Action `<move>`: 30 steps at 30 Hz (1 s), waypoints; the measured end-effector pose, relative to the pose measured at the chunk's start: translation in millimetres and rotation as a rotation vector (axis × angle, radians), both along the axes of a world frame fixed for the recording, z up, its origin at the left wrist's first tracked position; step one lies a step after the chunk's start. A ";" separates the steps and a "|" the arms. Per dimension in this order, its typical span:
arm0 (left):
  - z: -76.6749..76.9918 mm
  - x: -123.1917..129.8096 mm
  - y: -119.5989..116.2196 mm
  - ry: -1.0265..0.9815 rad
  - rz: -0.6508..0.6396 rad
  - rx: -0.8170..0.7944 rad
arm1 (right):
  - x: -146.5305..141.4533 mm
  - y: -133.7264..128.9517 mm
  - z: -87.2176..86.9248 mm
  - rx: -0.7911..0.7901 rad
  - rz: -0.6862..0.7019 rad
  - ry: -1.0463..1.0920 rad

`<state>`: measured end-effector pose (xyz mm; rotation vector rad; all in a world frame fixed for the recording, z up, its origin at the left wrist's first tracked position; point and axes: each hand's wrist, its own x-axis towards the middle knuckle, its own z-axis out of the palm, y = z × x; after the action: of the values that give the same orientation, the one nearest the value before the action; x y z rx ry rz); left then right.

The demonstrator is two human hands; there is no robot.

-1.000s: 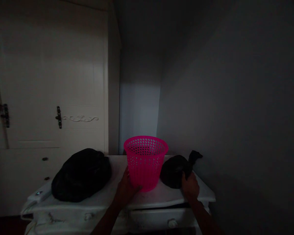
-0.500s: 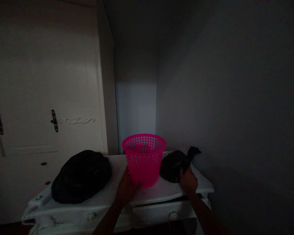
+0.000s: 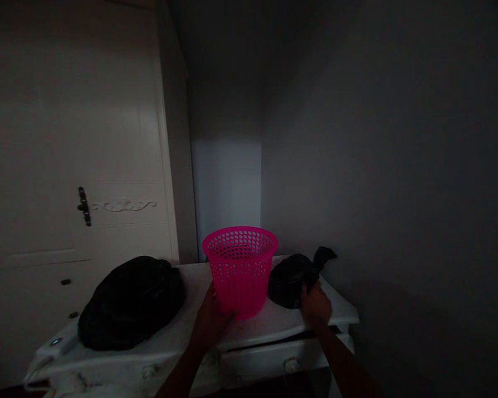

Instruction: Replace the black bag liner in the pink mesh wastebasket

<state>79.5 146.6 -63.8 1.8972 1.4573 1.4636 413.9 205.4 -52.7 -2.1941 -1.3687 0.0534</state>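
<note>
A pink plastic basket (image 3: 241,282) with a perforated wall stands upright on the white dresser top (image 3: 269,329). My left hand (image 3: 211,320) holds its lower left side, thumb across the front and fingers around the side. To the right of the basket sits a small black plastic bag (image 3: 288,282) with a twisted end sticking up. My right hand (image 3: 316,304) is closed on the near right part of that bag; the fingertips are partly lost in the dark. A larger black plastic bag (image 3: 130,304) lies to the left, apart from both hands.
A white wardrobe (image 3: 124,138) with a dark handle (image 3: 83,206) stands behind on the left. The grey wall (image 3: 357,166) borders the dresser on the right. At the dresser's left end lies a white power strip (image 3: 57,342). A drawer knob (image 3: 291,365) shows below the top.
The camera has turned slightly right, so everything sits a little further left in view. Both hands keep the same hold on the basket and the small bag.
</note>
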 end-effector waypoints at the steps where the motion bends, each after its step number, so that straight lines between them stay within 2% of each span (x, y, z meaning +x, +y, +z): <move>1: 0.2 0.1 0.0 -0.022 -0.019 -0.005 | 0.4 0.7 -0.7 0.001 0.002 -0.001; 8: -1.4 0.0 2.0 -0.098 -0.073 -0.011 | 0.8 2.0 -2.4 0.018 0.009 -0.014; 17: 6.3 2.4 -3.8 -0.104 -0.089 0.003 | -1.0 -3.6 4.5 -0.008 0.010 -0.004; 26: -2.0 -1.4 2.0 -0.095 -0.075 0.016 | -1.5 -3.0 3.0 -0.005 0.006 -0.023; 30: -0.6 -0.5 1.3 -0.115 -0.092 0.004 | -1.2 -1.6 2.1 0.002 0.002 -0.032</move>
<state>79.0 147.9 -64.4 1.8247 1.2998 1.5069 412.7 203.8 -50.6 -2.2007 -1.3880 0.0174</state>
